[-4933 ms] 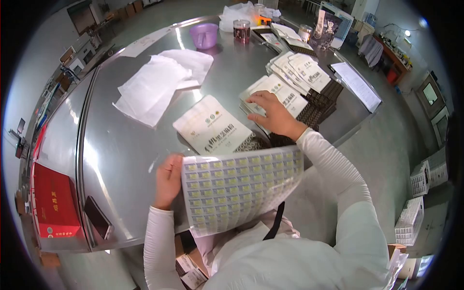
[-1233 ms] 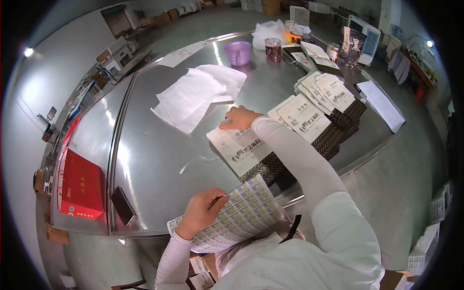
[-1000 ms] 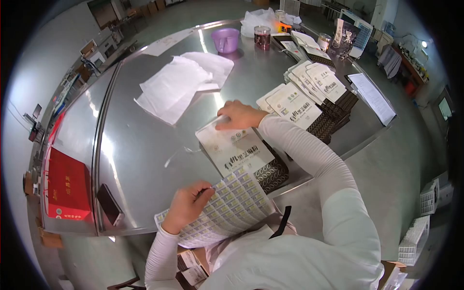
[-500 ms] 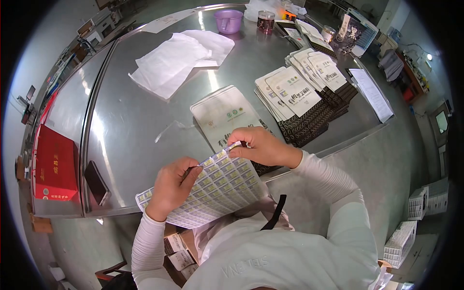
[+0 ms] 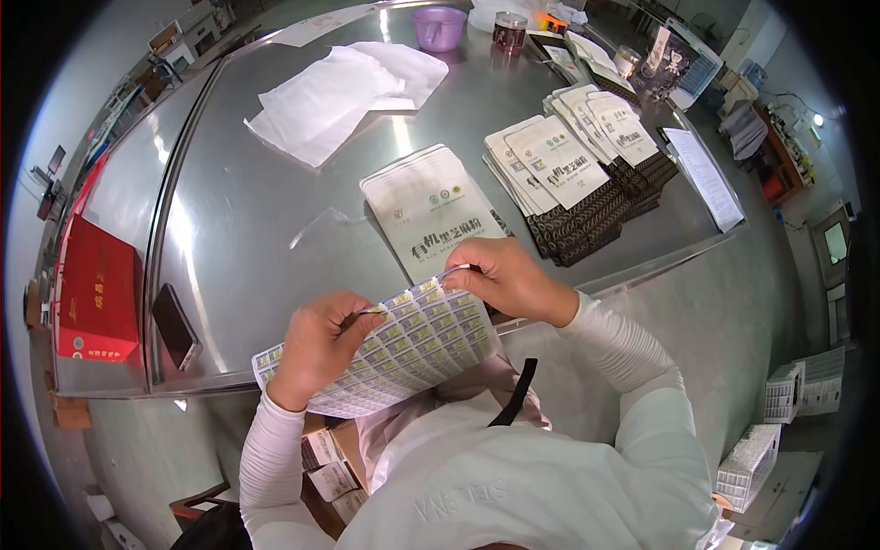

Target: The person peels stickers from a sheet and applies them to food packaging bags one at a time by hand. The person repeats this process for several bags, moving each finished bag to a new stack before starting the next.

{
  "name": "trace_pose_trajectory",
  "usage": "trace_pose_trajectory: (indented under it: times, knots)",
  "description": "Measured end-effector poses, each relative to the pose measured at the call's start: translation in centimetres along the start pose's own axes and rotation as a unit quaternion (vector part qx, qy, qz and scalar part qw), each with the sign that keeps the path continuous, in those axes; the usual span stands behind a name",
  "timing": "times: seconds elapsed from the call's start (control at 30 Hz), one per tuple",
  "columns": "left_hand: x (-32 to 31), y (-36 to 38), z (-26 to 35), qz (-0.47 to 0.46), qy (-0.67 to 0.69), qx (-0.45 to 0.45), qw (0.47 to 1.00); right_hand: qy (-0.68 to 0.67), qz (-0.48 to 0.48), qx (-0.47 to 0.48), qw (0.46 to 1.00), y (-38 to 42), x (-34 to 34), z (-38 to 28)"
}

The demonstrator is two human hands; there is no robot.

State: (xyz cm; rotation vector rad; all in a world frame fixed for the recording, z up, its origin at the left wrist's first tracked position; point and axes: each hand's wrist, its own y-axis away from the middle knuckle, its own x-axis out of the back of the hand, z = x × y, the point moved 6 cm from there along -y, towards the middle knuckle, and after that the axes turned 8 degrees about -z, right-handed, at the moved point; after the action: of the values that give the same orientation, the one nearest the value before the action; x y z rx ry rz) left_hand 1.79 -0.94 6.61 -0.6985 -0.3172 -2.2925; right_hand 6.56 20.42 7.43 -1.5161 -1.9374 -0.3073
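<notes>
A sheet of small printed stickers (image 5: pixel 403 353) hangs between my hands at the table's near edge. My left hand (image 5: pixel 321 344) pinches its upper edge, thumb on top. At the right end of that edge, my right hand (image 5: pixel 509 278) grips the sheet between thumb and fingers. Just beyond lies a stack of white packaging pouches (image 5: pixel 426 203) with dark printing, its near part covered by the sheet and my right hand. To the right, more pouches (image 5: pixel 556 163) lie fanned out in overlapping rows, some bearing a small sticker near the top.
White sheets (image 5: pixel 325 96) lie on the metal table (image 5: pixel 275 238), with a purple plastic cup (image 5: pixel 438 29) and a jar (image 5: pixel 509 32) at the back. A phone (image 5: pixel 174 325) and a red bag (image 5: pixel 99 293) are at left. Printed papers (image 5: pixel 704 179) lie at the right edge.
The view has shifted slightly. My hands keep hold of the sheet's upper edge, and the sheet has bent a little; more of the near pouch stack's print now shows.
</notes>
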Motion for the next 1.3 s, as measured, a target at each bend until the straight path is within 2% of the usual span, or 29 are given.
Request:
trace_pose_trajectory:
  times: [0.17,0.37,0.67,0.77,0.87,0.97,1.07,1.17,1.27,1.3]
  knots:
    - [0.2,0.3,0.3,0.024,0.0,-0.023,0.999,-0.101,0.041,-0.004,0.994,0.5,0.0,-0.4]
    - [0.4,0.7,1.3,0.025,-0.027,-0.048,0.998,-0.077,0.048,0.058,0.994,0.9,-0.4,-0.3]
    - [0.1,1.4,1.8,0.025,-0.057,-0.038,0.997,-0.026,0.074,0.06,0.995,1.9,-0.5,-1.0]
    - [0.1,1.5,1.9,0.048,-0.062,-0.044,0.996,-0.038,0.068,0.052,0.996,1.9,-0.4,-0.9]
    - [0.0,1.5,2.1,0.054,-0.065,-0.054,0.995,-0.056,0.102,0.049,0.992,2.0,0.0,-1.1]
    - [0.1,1.3,2.6,0.046,-0.075,-0.062,0.994,-0.096,0.106,0.005,0.99,2.3,0.0,-0.7]
    - [0.1,0.9,2.4,0.023,-0.071,-0.045,0.996,-0.058,0.098,0.01,0.994,2.2,0.2,-0.3]
    - [0.0,0.4,1.9,0.003,-0.055,-0.038,0.998,0.137,0.042,0.047,0.988,1.8,0.4,-0.7]
    - [-0.2,-0.4,0.7,-0.019,-0.008,-0.018,1.0,0.249,0.136,0.175,0.943,2.3,0.7,-2.7]
    - [-0.3,-0.8,0.1,-0.027,0.011,-0.008,1.0,0.235,0.136,0.175,0.946,2.2,0.8,-2.6]
